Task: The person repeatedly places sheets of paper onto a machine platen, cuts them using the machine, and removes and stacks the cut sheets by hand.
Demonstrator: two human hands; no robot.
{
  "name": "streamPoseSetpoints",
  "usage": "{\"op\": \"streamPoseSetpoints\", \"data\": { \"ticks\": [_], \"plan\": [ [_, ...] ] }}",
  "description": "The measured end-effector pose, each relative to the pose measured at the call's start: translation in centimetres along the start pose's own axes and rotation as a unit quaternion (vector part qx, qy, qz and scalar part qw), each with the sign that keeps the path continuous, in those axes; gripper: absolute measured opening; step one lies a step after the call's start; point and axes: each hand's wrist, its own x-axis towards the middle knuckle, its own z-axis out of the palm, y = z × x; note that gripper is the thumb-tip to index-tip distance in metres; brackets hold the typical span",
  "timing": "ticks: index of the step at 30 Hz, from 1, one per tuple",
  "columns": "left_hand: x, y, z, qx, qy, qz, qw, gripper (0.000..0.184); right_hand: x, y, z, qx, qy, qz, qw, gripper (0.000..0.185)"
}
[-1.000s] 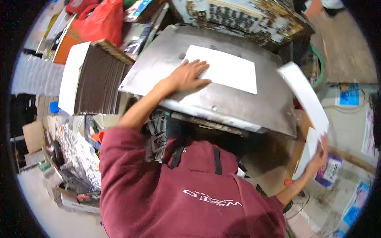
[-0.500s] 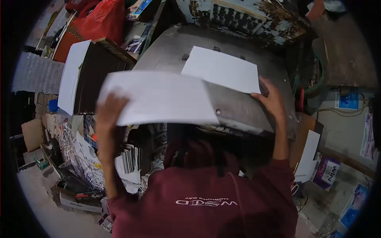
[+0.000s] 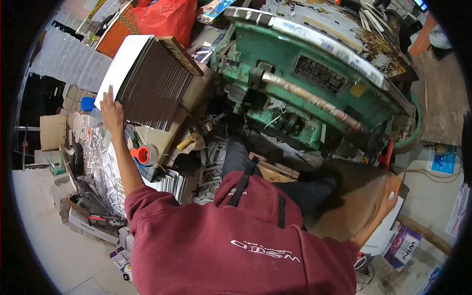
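My left hand rests on the edge of a tall stack of sheets, fingers apart on its white top sheet. The stack's sides look dark brown and stand against a wooden board. At the right, my right hand lies with fingers stretched along the edge of white sheets beside a brown board; whether it pinches a sheet is hard to see. In front of me the green press shows its ribbed face, with a worn metal bar across it.
A red lever sticks out at the press's right side. Orange tape roll and paper scraps lie near my left arm. A red plastic bag is at the back left. A WIN box sits on the floor at right.
The grey plate before me has swung away, exposing the press's green side. My left hand has let go of its white sheet and moved to the stack; my right hand has moved down right.
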Motion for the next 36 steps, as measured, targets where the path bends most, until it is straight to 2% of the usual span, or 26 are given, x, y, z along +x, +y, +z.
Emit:
{"op": "streamPoseSetpoints", "data": {
  "ticks": [1,2,3,4,5,6,7,9,10,12,13,15,16,17,18,20,21,22,23,24,26,31,33,34,35,36],
  "plan": [
    [-0.1,0.7,-0.4,-0.001,-0.013,-0.028,1.000,0.064,-1.6,8.5,1.3,-0.037,0.048,0.030,0.998,0.069],
    [-0.1,0.9,-0.6,-0.001,-0.027,-0.056,0.998,0.061,-4.2,14.9,0.4,-0.154,0.048,0.048,0.986,0.071],
    [-0.2,-2.0,1.4,0.133,-0.008,0.029,0.991,0.071,-5.8,13.9,-2.7,-0.235,-0.099,0.291,0.922,0.072],
    [-0.2,-4.8,3.3,0.268,0.034,0.106,0.957,0.091,-8.9,14.8,-3.9,-0.283,-0.033,0.320,0.903,0.072],
    [-0.6,-1.7,1.7,0.114,0.025,-0.030,0.993,0.101,-10.2,17.7,-4.6,-0.300,-0.100,0.318,0.894,0.079],
    [-0.8,0.2,0.6,-0.048,0.017,-0.162,0.986,0.113,-11.4,20.2,-4.7,-0.313,-0.166,0.317,0.880,0.086],
    [-0.4,-0.2,0.3,-0.112,0.000,-0.191,0.975,0.131,-13.0,20.8,-4.7,-0.275,-0.134,0.261,0.916,0.076],
    [-0.4,0.2,0.3,-0.156,-0.014,-0.193,0.969,0.125,-16.0,21.4,-5.2,-0.198,-0.068,0.142,0.968,0.056],
    [-0.4,0.2,0.5,-0.177,-0.021,-0.196,0.964,0.122,-16.3,21.1,-5.7,-0.181,-0.067,0.123,0.973,0.052],
    [0.1,-0.2,0.7,-0.283,0.015,-0.141,0.949,0.099,-16.8,21.6,-6.4,-0.144,-0.066,0.087,0.983,0.045],
    [0.1,-0.6,0.8,-0.333,0.031,-0.112,0.936,0.088,-16.6,22.4,-6.8,-0.064,-0.082,0.133,0.986,0.045],
    [0.3,-0.7,0.7,-0.368,0.024,-0.169,0.914,0.105,-16.3,25.2,-7.0,0.099,-0.109,0.228,0.962,0.044],
    [0.4,-0.6,0.8,-0.387,0.019,-0.196,0.901,0.113,-16.5,25.4,-7.5,0.114,-0.131,0.228,0.958,0.044],
    [0.1,0.6,0.0,-0.299,0.044,-0.237,0.923,0.116,-15.8,24.2,-9.1,0.126,-0.152,0.227,0.954,0.045],
    [-0.2,2.0,-0.4,-0.176,0.093,-0.226,0.954,0.116,-15.6,23.1,-10.3,0.138,-0.170,0.227,0.949,0.045],
    [-0.8,4.6,-0.7,0.071,0.188,-0.189,0.961,0.118,-15.5,23.9,-10.4,0.165,-0.184,0.256,0.934,0.046],
    [-1.0,4.9,0.0,-0.005,0.233,-0.080,0.969,0.115,-15.0,22.2,-10.8,0.152,-0.188,0.274,0.931,0.046],
    [-0.8,6.6,0.0,-0.022,0.229,-0.031,0.973,0.112,-14.7,20.8,-11.5,0.137,-0.191,0.290,0.928,0.046],
    [-0.8,9.4,-0.8,-0.038,0.227,0.015,0.973,0.109,-14.9,26.5,-9.5,0.187,-0.178,0.262,0.930,0.046],
    [-0.9,12.0,-1.6,-0.053,0.226,0.061,0.971,0.106,-14.7,26.0,-10.0,0.164,-0.182,0.259,0.934,0.045],
    [-1.2,16.7,-2.6,-0.078,0.155,0.094,0.980,0.092,-14.1,23.8,-10.9,0.116,-0.193,0.252,0.941,0.042],
    [-1.5,27.8,-3.1,-0.231,0.130,0.252,0.931,0.088,-15.1,25.0,-10.4,0.171,-0.200,0.275,0.925,0.037],
    [-1.3,32.7,-3.6,-0.322,0.092,0.299,0.894,0.086,-15.9,24.2,-10.4,0.127,0.031,0.188,0.973,0.035],
    [-0.7,35.1,-3.7,-0.369,0.075,0.324,0.868,0.083,-15.9,23.1,-10.7,0.102,0.146,0.137,0.974,0.035],
    [-0.5,37.8,-4.2,-0.402,0.065,0.336,0.849,0.080,-15.2,22.2,-12.3,-0.041,0.182,0.202,0.962,0.034],
    [-0.2,40.2,-4.4,-0.434,0.053,0.350,0.828,0.077,-13.8,19.6,-13.9,-0.012,0.197,0.187,0.962,0.034]
  ]
}}
